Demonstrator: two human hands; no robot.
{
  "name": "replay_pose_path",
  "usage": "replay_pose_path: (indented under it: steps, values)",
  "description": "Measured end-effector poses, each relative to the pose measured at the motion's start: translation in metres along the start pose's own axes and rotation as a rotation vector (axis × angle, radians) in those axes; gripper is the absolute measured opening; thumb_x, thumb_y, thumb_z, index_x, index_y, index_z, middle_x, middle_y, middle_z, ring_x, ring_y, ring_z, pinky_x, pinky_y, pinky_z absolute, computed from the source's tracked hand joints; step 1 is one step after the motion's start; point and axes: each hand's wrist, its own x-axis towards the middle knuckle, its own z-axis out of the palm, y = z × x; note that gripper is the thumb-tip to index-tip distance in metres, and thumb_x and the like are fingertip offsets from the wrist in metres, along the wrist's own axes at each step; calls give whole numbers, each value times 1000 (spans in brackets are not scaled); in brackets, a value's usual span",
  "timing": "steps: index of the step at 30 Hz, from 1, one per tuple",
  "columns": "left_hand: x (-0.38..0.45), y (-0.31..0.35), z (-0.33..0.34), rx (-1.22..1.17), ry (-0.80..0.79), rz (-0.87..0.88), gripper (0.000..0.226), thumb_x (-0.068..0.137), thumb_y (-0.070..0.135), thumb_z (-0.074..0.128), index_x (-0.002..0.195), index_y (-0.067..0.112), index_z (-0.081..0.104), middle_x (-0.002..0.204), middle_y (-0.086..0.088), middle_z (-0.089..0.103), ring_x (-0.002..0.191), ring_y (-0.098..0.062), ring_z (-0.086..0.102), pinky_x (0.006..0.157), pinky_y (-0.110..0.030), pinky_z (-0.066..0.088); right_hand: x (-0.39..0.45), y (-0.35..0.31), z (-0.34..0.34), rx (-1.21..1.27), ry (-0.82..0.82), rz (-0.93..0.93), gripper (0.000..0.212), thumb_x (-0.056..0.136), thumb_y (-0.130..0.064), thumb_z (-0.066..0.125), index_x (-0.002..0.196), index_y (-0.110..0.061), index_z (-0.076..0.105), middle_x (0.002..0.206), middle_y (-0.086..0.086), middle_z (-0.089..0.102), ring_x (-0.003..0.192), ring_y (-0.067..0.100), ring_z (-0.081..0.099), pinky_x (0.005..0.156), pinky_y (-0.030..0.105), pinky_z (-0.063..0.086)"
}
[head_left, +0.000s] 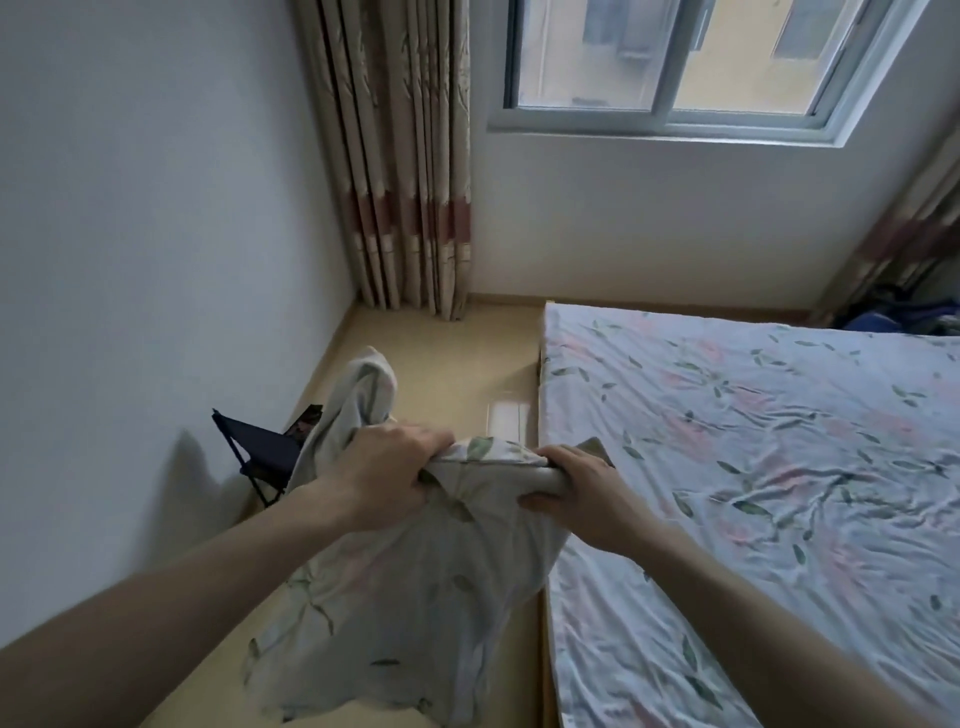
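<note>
The floral cloth (415, 597) hangs bunched over the floor (441, 353), just left of the bed (675, 545), with the left hand (384, 470) and right hand (582, 493) each gripping its upper edge in curled fingers. The bed already carries a matching sheet (805, 415); straightening or folding the cloth apparently remains.

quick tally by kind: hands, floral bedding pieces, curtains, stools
hands: 2 (left hand, right hand, both gripping the held cloth)
floral bedding pieces: 2 (held cloth, bed sheet)
curtains: 2 (left curtain, right curtain)
stools: 1 (folding stool)
total: 7
</note>
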Motion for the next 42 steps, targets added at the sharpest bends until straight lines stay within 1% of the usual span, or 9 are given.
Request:
replay_pose_path:
  steps: [2,5,11,18,25,33,37,39,42]
  values:
    - [15,-17,2,3,-9,3,13,81,22,56,83,28,44,76,12,48,69,-13,40,61,-32,30,17,2,3,-1,29,13,28,88,-52,69,110,-39,62,104,-18,64,94,8,59,82,34,47]
    - [51,-40,5,-2,-57,7,15,82,25,57,83,30,43,79,11,51,72,-14,44,64,-33,31,42,12,3,3,88,58,19,90,-50,66,104,-37,65,98,-18,64,90,9,58,82,36,49]
    - [149,-83,16,-33,-114,60,23,82,28,60,79,36,39,75,16,48,73,-13,49,64,-31,34,108,48,-20,25,203,98,14,91,-49,65,97,-36,64,93,-20,61,89,9,61,78,39,51]
    - [287,-126,19,-66,-130,64,23,79,36,65,85,38,43,83,13,59,79,-13,58,69,-36,48,219,103,-74,9,249,125,16,89,-41,70,83,-40,56,83,-18,58,81,8,56,73,38,49]
    - [414,-178,-6,-55,-78,72,24,81,30,65,81,36,42,78,16,55,76,-11,55,67,-35,44,343,142,-132,-5,255,85,13,90,-42,70,85,-40,58,83,-21,58,81,8,57,71,35,47]
    - [560,-270,-17,-52,-13,120,23,76,35,66,86,28,47,78,13,58,79,-16,59,66,-35,43,502,183,-168,-73,321,71,16,91,-44,69,86,-31,61,86,-12,63,82,11,56,71,34,46]
    - [632,-326,-20,-77,-12,139,23,77,36,65,85,29,45,78,14,58,78,-14,58,67,-36,46,584,197,-182,-105,340,83,13,91,-41,71,86,-37,60,82,-29,55,82,2,50,67,18,38]
    - [670,-352,-24,-89,-20,161,24,78,38,66,85,29,46,78,15,58,77,-13,58,65,-35,44,622,204,-190,-127,355,103,11,91,-41,72,91,-31,65,82,-30,55,82,0,49,66,12,35]
    - [720,-375,-32,-97,-22,212,23,79,39,67,86,30,47,78,16,58,78,-13,58,64,-33,41,661,211,-204,-169,392,131,17,92,-42,70,89,-26,64,87,-15,63,82,7,54,65,25,39]
